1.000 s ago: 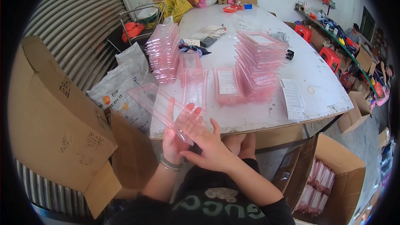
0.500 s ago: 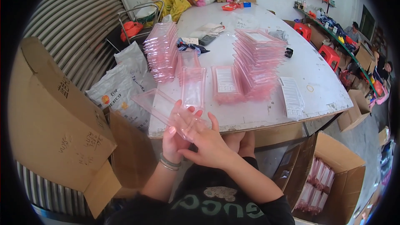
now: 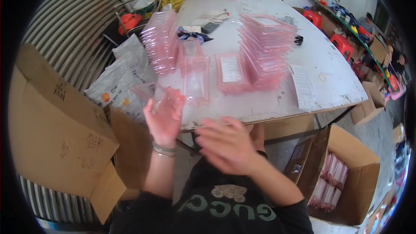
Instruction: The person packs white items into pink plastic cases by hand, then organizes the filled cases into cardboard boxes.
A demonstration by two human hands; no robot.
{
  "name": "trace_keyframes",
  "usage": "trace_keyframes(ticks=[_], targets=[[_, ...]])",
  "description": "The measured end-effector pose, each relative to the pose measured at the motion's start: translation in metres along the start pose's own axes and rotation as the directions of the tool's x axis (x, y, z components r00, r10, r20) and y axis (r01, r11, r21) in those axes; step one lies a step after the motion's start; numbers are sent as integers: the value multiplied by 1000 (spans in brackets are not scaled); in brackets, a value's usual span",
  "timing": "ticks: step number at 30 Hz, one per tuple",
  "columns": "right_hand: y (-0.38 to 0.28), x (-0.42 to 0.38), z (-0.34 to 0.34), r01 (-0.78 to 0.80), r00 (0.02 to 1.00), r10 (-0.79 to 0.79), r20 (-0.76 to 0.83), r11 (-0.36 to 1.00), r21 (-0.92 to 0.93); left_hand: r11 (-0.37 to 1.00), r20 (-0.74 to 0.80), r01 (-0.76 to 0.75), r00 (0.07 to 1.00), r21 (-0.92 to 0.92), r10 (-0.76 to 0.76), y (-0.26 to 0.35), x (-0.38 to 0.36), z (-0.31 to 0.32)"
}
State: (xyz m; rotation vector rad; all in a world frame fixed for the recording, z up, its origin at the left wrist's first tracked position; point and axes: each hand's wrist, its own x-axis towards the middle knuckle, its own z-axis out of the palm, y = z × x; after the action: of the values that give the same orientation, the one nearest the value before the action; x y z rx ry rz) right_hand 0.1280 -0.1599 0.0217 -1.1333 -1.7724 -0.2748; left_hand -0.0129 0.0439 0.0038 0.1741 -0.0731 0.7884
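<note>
My left hand (image 3: 165,119) is raised at the near left table edge, its fingers curled up around a clear pink plastic case (image 3: 144,90). That case tilts away to the left and is partly hidden by the fingers. My right hand (image 3: 227,144), blurred by motion, hovers apart from it before the table edge, fingers stretched out and nothing seen in them. Just beyond my left hand, a flat clear pink case (image 3: 196,80) lies on the table. To its right sits a short pile of pink cases with a printed card (image 3: 230,70) on top.
Two tall stacks of pink cases, a left stack (image 3: 159,41) and a right stack (image 3: 266,47), stand on the white table (image 3: 329,82). Printed sheets (image 3: 302,87) lie at right. An open carton (image 3: 355,190) holds packed cases; another big carton (image 3: 60,121) stands left. People are at far right.
My hands have come apart. The left moved up and left with the plastic case; the right let go of the case and drew away to the right. The camera view shifted slightly.
</note>
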Motion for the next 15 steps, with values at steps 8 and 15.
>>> trace_keyframes(ticks=[8,15], targets=[[134,-102,-184,-303,909,393,-141,388,-870,998,-41,69,997,-2,-69,-2,-9,-14],[154,-115,-194,-306,857,516,8,520,-797,986,10,75,997,145,-78,-23,-7,-5]])
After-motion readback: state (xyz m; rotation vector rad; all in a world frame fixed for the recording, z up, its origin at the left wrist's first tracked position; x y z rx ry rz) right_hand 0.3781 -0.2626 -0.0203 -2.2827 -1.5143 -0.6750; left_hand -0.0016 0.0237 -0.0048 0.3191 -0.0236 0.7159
